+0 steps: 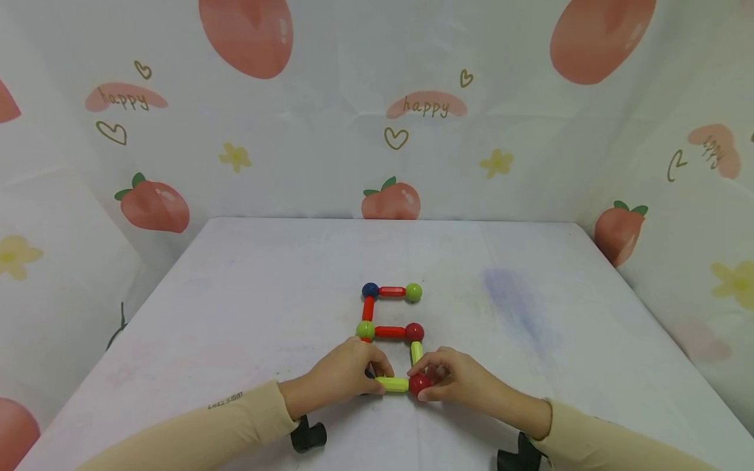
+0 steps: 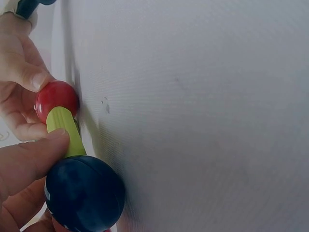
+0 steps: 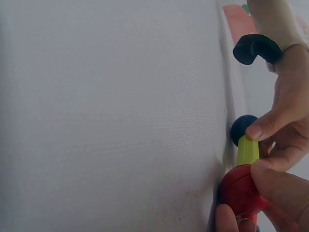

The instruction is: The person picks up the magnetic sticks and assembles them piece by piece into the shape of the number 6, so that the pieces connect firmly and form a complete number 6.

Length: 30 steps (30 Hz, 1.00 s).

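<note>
A figure of coloured balls and rods lies on the table. Its nearest rod is yellow-green (image 1: 393,384), spanning a dark blue ball (image 2: 86,193) and a red ball (image 1: 419,384). My left hand (image 1: 344,369) pinches this rod near the blue ball, which it mostly hides in the head view. At the other end, my right hand (image 1: 456,376) grips the red ball between thumb and fingers. A second yellow-green rod (image 1: 417,352) runs from there to another red ball (image 1: 415,332). Beyond the left hand sits a green ball (image 1: 365,330), joined to that red ball by a red rod (image 1: 390,332).
Farther back, a blue ball (image 1: 370,291) and a green ball (image 1: 413,292) are linked by a red rod (image 1: 391,292). White cloth covers the table (image 1: 283,261); a printed curtain (image 1: 330,150) stands behind it. Black mounts (image 1: 308,434) hang at both wrists.
</note>
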Available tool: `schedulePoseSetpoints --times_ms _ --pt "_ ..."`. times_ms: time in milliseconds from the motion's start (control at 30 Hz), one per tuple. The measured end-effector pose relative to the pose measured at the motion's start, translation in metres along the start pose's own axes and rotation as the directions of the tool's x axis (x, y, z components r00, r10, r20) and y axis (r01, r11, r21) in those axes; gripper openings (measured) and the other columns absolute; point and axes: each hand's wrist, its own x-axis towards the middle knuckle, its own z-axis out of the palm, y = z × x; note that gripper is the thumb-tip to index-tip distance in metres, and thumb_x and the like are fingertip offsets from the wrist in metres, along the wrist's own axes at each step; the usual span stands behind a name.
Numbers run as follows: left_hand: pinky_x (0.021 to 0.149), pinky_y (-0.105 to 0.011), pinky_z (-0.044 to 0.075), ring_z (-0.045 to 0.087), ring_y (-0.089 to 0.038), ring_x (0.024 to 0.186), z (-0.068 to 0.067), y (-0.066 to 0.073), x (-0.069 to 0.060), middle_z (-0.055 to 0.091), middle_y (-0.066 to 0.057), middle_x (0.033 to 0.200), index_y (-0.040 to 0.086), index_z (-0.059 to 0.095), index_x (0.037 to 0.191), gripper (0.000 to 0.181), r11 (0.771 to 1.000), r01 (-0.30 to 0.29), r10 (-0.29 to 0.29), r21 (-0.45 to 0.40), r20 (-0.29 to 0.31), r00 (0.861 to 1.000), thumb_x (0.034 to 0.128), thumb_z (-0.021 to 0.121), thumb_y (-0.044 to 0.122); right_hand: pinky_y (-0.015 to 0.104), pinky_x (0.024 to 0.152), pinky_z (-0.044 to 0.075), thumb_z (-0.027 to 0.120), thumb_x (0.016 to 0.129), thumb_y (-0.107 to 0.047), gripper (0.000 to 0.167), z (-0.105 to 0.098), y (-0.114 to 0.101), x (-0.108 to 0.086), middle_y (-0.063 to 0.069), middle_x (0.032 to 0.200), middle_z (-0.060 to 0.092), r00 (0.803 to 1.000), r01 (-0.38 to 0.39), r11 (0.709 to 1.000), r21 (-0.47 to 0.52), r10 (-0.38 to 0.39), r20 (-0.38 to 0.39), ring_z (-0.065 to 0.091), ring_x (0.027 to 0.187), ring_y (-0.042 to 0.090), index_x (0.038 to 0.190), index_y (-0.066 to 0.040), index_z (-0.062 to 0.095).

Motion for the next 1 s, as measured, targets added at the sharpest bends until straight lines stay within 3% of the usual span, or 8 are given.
schedulePoseSetpoints --times_ms 333,500,600,733,833,1000 --pt "0.066 -0.014 0.047 0.054 -0.001 0.072 0.0 0.001 -0.001 0.068 0.014 0.079 0.02 0.074 0.088 0.019 1.0 -0.011 0.011 -0.005 -0.006 1.0 0.0711 0.08 0.015 0.02 0.066 0.048 0.076 0.076 -0.025 0.031 -0.006 -0.004 0.002 0.002 0.09 0.057 0.999 -0.047 0.999 0.01 0.047 0.01 0.055 0.079 0.012 0.105 -0.019 0.066" --pt "0.067 -0.015 0.047 0.053 -0.001 0.072 0.001 0.0 -0.001 0.067 0.014 0.078 0.021 0.074 0.088 0.018 1.0 -0.006 0.006 0.001 -0.007 1.0 0.0714 0.08 0.016 0.025 0.069 0.051 0.076 0.077 -0.025 0.034 -0.022 -0.008 0.006 0.004 0.091 0.061 0.994 -0.102 0.994 0.039 0.103 -0.041 0.06 0.081 0.014 0.104 -0.012 0.061" --pt "0.067 -0.015 0.047 0.054 -0.001 0.072 0.001 0.0 -0.001 0.067 0.014 0.079 0.021 0.074 0.088 0.018 1.0 -0.006 0.006 0.002 -0.008 1.0 0.0714 0.08 0.016 0.027 0.069 0.054 0.074 0.079 -0.023 0.035 -0.027 -0.006 0.013 0.005 0.09 0.063 0.987 -0.153 0.984 0.091 0.156 -0.033 0.063 0.078 0.014 0.104 -0.005 0.058" --pt "0.066 -0.014 0.048 0.054 -0.001 0.072 0.0 0.001 -0.002 0.068 0.013 0.079 0.02 0.074 0.088 0.018 1.0 -0.01 0.01 -0.003 -0.008 1.0 0.0715 0.08 0.016 0.028 0.07 0.056 0.073 0.08 -0.022 0.034 -0.026 -0.001 0.024 0.006 0.086 0.064 0.957 -0.29 0.943 0.164 0.291 0.016 0.065 0.072 0.013 0.103 -0.002 0.058" --pt "0.066 -0.014 0.047 0.054 -0.001 0.072 0.0 0.001 -0.002 0.068 0.013 0.079 0.02 0.074 0.087 0.018 1.0 -0.018 0.018 -0.007 -0.008 1.0 0.0713 0.08 0.015 0.026 0.067 0.056 0.074 0.079 -0.023 0.032 -0.023 0.001 0.032 0.005 0.082 0.066 0.927 -0.374 0.914 0.154 0.375 0.028 0.065 0.067 0.011 0.1 -0.003 0.06" --pt "0.066 -0.014 0.047 0.054 -0.001 0.072 0.0 0.001 -0.002 0.068 0.013 0.079 0.02 0.074 0.087 0.018 1.0 -0.027 0.027 -0.008 -0.01 1.0 0.0711 0.08 0.015 0.023 0.059 0.054 0.075 0.079 -0.024 0.025 -0.019 0.001 0.042 0.003 0.074 0.066 0.901 -0.433 0.895 0.105 0.433 0.024 0.061 0.058 0.01 0.09 -0.005 0.061"
